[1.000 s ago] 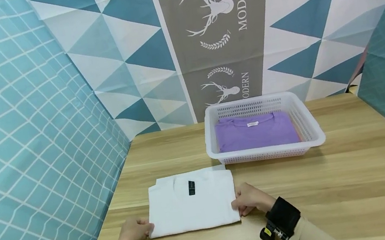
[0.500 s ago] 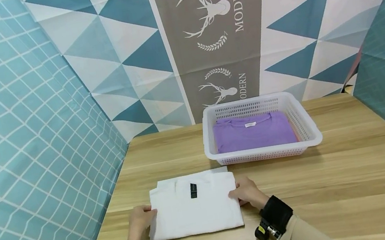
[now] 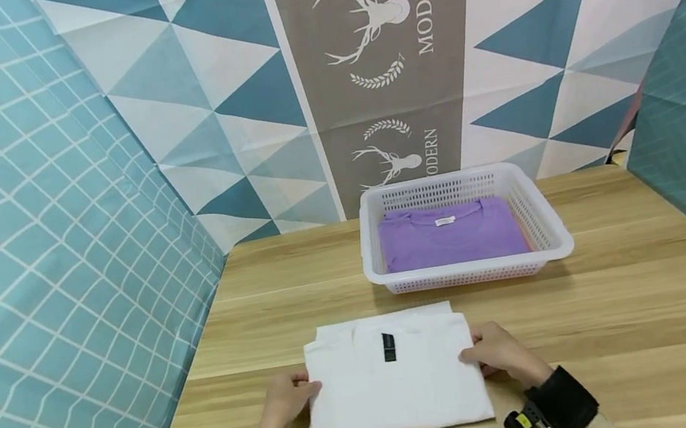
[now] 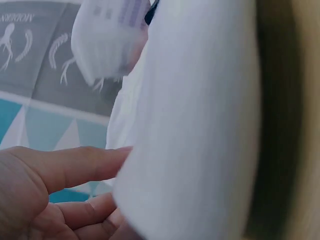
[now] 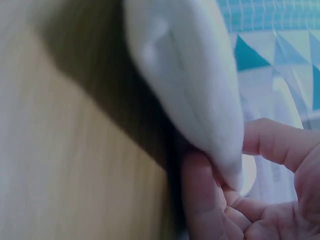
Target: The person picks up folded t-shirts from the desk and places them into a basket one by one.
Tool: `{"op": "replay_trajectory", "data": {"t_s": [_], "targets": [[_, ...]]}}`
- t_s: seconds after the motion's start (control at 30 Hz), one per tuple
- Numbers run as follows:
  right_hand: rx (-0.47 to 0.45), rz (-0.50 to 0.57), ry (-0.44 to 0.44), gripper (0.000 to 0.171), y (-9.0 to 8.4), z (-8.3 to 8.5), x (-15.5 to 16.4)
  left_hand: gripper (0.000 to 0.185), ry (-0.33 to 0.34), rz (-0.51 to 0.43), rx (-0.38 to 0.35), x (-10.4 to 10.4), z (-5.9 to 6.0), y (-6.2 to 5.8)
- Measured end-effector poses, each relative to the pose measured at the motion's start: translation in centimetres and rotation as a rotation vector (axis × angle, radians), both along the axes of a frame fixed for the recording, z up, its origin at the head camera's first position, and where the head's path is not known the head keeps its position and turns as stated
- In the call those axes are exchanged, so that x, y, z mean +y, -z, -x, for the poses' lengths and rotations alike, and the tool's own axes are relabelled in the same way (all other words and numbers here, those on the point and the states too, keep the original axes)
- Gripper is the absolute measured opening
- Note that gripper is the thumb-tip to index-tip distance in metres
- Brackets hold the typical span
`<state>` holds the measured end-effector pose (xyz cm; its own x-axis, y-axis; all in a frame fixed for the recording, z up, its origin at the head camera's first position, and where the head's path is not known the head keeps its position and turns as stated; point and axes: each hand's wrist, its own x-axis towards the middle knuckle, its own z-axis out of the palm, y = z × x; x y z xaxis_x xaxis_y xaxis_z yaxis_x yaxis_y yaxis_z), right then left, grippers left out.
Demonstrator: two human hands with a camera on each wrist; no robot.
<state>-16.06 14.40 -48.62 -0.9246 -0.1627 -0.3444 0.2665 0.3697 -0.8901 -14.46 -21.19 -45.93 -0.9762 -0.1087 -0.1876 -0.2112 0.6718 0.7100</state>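
Observation:
A white folded T-shirt point(image 3: 404, 397) with a dark neck label lies in front of me in the head view. My left hand point(image 3: 284, 400) pinches its left edge, thumb on top and fingers underneath. At the opposite edge, my right hand point(image 3: 503, 353) holds the shirt the same way. In the right wrist view, the folded layers of the T-shirt point(image 5: 200, 90) hang between thumb and fingers, with a dark shadow below on the wood. The left wrist view shows the thumb of the left hand point(image 4: 65, 195) against the white cloth; its fingertips are hidden behind it.
Behind the shirt stands a white plastic basket point(image 3: 471, 267) holding a folded purple T-shirt point(image 3: 453, 238) with a white label. All this is on a wooden table point(image 3: 642, 258). Patterned cloths hang at the back and on both sides.
Both hands first shifted their grip farther up the side edges of the white T-shirt. Since then they have carried it to the right, and it now sits nearer below the basket.

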Motion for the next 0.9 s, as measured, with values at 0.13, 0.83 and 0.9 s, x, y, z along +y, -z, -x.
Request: {"op": "replay_trajectory", "data": {"t_s": [0.13, 0.83, 0.9], "targets": [[-0.023, -0.029, -0.002, 0.011, -0.1, -0.5, 2.7, 0.015, 0.034, -0.058, -0.024, 2.0, 0.0, 0.2], [-0.081, -0.017, -0.043, 0.023, -1.5, -0.4, 7.7, 0.035, 0.011, -0.215, -0.057, 5.1, 1.2, 0.8], [-0.090, 0.031, -0.039, 0.021, -1.4, -0.1, 7.8, 0.038, -0.016, -0.220, -0.052, 5.4, 1.4, 0.8]]}}
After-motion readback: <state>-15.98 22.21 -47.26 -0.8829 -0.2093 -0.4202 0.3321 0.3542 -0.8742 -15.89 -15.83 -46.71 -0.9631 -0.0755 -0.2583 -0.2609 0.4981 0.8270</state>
